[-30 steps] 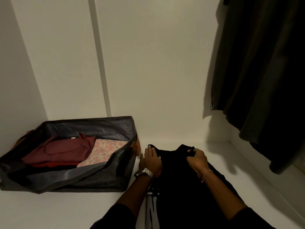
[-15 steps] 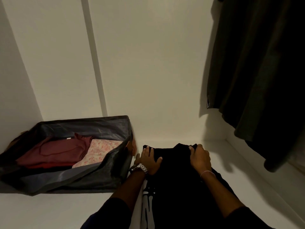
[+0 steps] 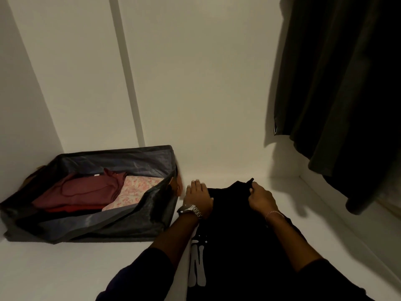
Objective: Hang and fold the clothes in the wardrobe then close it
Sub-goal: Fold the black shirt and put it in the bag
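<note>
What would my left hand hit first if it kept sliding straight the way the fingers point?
Probably nothing close: the left hand points along bare shelf toward the back wall, passing right of the storage bag. Depth is unclear.

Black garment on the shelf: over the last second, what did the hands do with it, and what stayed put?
The left hand slid out to the left edge of the black garment and lies flat there, fingers straight. The right hand kept its pinch on the top edge, easing it slightly back. The fabric storage box, its folded maroon clothes and the hanging dark garment stayed as they were.
</note>
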